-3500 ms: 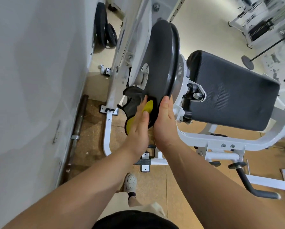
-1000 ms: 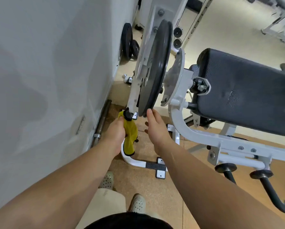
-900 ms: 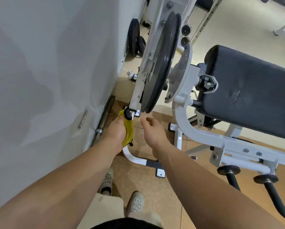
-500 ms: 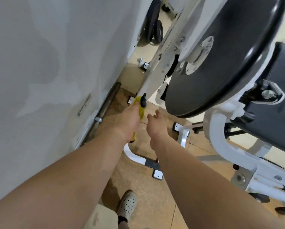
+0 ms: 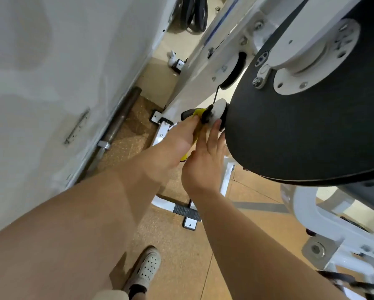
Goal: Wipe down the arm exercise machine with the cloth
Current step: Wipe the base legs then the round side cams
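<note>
two bare forearms stretch forward and down, seen from above, in a gym. the left hand (image 5: 175,146) grips a yellow cloth with black edging (image 5: 198,113). its fingers (image 5: 191,124) are curled round the bunched fabric, and a yellow end of the cloth shows below the palm. the cloth touches a small round white cap (image 5: 218,109), low on the white steel frame of the arm exercise machine (image 5: 203,59). the cap sits at the lower left edge of a large round black disc (image 5: 301,137) that fills the upper right. a white bolted hub (image 5: 316,55) sits at the middle of the disc.

the right hand (image 5: 203,167) is just beside the left and holds nothing. its fingers (image 5: 216,128) are straight and close together, and one fingertip touches the white cap beside the disc's rim.

a plain white wall (image 5: 51,72) rises on the left, and a dark metal bar (image 5: 121,118) lies along its foot. the tan speckled floor (image 5: 177,239) carries a white base foot with a black ribbed tread (image 5: 185,211), below the right wrist. black weight plates (image 5: 194,11) lean far behind at the top. at the bottom, one foot in a pale perforated shoe (image 5: 148,267) stands on the floor.
</note>
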